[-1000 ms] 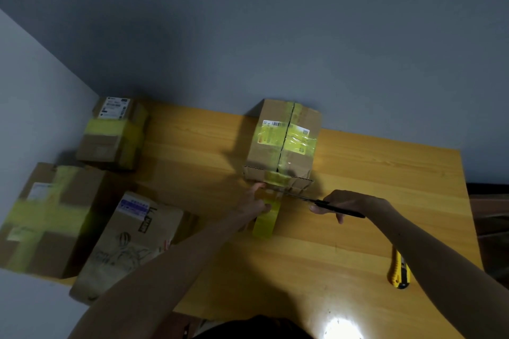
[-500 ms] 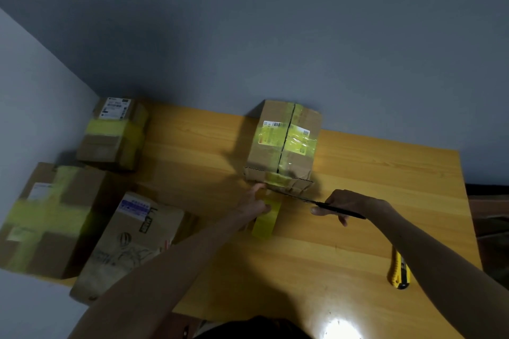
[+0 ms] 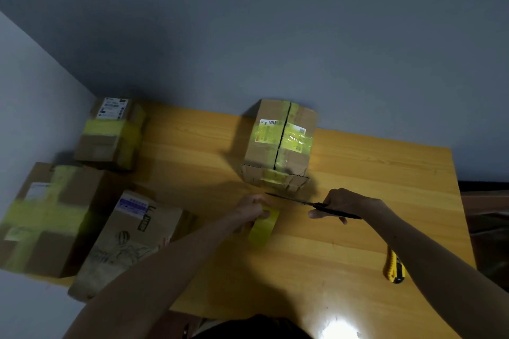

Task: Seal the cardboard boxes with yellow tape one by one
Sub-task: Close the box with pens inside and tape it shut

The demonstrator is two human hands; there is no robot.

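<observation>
Yellow tape (image 3: 271,177) runs along the top seam of the cardboard box (image 3: 261,157) at the centre of the frame and down its near face. Just below the box, the left hand (image 3: 250,209) grips the tape roll (image 3: 263,227) on the wooden worktop (image 3: 371,173). The right hand (image 3: 348,202) is closed round black scissors (image 3: 308,202), whose blades point left into the gap between box and roll. The step in hand looks like cutting the strip free. The cut calls for taut tape, then pressing the loose end flat. At the left of the frame, two taped boxes (image 3: 113,132) sit beyond a brown printed box (image 3: 129,242) with no tape showing, likely the next one. A yellow utility knife (image 3: 394,267) lies at lower right.
</observation>
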